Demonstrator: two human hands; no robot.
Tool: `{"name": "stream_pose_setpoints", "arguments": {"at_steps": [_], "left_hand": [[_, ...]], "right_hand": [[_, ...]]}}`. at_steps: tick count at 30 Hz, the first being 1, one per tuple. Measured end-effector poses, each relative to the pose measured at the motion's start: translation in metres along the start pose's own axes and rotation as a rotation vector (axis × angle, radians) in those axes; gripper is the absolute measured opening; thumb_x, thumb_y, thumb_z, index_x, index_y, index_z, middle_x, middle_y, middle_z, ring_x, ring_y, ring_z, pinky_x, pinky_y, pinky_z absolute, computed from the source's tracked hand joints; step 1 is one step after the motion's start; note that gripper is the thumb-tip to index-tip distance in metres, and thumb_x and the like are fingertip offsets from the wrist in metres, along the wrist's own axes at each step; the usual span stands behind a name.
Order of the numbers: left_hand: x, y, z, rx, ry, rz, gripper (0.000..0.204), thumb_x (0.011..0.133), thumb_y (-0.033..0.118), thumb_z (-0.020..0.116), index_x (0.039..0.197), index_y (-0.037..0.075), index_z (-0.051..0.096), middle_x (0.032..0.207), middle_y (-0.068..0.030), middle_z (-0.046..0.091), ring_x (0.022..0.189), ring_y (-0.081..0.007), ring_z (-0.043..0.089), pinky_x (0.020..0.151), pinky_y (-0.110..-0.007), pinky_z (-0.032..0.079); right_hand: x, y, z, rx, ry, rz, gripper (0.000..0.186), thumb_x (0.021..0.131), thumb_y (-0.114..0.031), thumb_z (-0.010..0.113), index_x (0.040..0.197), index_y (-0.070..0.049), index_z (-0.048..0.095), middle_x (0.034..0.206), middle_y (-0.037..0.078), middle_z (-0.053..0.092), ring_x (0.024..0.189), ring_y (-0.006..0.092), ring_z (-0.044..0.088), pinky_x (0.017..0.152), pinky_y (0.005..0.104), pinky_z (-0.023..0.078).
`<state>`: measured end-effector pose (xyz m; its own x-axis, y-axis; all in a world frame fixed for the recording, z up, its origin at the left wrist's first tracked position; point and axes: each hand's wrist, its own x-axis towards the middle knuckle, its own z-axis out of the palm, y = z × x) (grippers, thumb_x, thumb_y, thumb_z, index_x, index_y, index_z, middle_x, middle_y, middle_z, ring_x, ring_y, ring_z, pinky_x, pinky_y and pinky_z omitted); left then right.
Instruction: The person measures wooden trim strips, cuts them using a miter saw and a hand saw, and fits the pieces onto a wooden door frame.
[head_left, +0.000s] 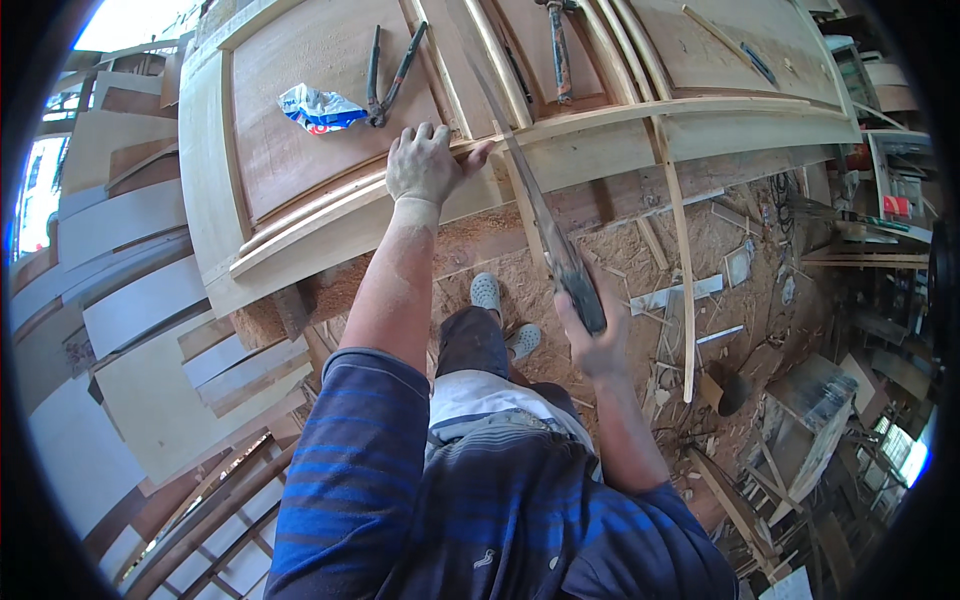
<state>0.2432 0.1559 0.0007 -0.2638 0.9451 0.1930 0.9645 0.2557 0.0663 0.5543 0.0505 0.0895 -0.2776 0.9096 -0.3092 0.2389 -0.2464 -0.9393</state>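
Observation:
My right hand [600, 338] is wrapped round the dark handle of a handsaw [536, 190]. Its long, narrow blade slants up and left across the near edge of a panelled wooden door [320, 60]. Left of the blade, my left hand [422, 168] presses down on a thin wooden strip [312, 224] along that edge, fingers bent over it and thumb toward the saw. The blade crosses the strip just right of my thumb; whether it has cut in, I cannot tell. Pincers [378, 105] with spread handles lie beyond my left hand, touching a crumpled blue-and-white plastic packet [322, 108].
A hammer [558, 55] and several loose strips lie on the door. One long strip [682, 260] hangs past its near edge. Sawdust and offcuts [680, 292] litter the floor round my feet. Stacked boards [140, 290] fill the left side; a wooden stand [815, 395] is at right.

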Motion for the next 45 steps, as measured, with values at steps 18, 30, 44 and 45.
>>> {"name": "stream_pose_setpoints", "arguments": {"at_steps": [18,30,44,45], "left_hand": [[-0.001,-0.003,-0.001,0.004,0.007,0.036,0.074,0.093,0.08,0.059,0.098,0.008,0.075,0.105,-0.012,0.073,0.104,-0.0316,0.07,0.095,-0.044,0.055],[-0.001,-0.004,0.002,0.019,-0.002,0.037,0.077,0.095,0.08,0.057,0.107,0.006,0.074,0.107,-0.0134,0.074,0.105,-0.0323,0.071,0.095,-0.045,0.056],[-0.001,-0.008,0.003,-0.01,0.026,0.111,0.07,0.098,0.076,0.057,0.101,0.009,0.076,0.102,-0.0116,0.073,0.102,-0.0309,0.072,0.093,-0.045,0.056],[0.001,-0.009,0.004,-0.003,0.034,0.102,0.07,0.098,0.076,0.057,0.101,0.009,0.076,0.102,-0.0116,0.073,0.102,-0.0309,0.072,0.093,-0.045,0.056]], "right_hand": [[-0.044,0.015,-0.008,-0.159,0.057,-0.099,0.057,0.098,-0.022,0.077,0.146,0.004,0.06,0.116,0.021,0.076,0.101,0.0251,0.077,0.091,0.0375,0.059],[-0.005,0.014,0.016,-0.098,0.086,-0.158,0.05,0.099,-0.019,0.075,0.143,0.002,0.063,0.117,0.022,0.077,0.108,0.0276,0.076,0.096,0.0385,0.057],[0.031,-0.007,0.028,-0.169,0.068,-0.172,0.054,0.101,-0.021,0.075,0.147,0.004,0.06,0.122,0.022,0.076,0.109,0.0283,0.076,0.097,0.0391,0.057],[0.008,0.006,0.021,-0.122,0.067,-0.173,0.056,0.101,-0.02,0.074,0.149,0.004,0.059,0.126,0.024,0.075,0.114,0.029,0.075,0.1,0.0392,0.057]]}}
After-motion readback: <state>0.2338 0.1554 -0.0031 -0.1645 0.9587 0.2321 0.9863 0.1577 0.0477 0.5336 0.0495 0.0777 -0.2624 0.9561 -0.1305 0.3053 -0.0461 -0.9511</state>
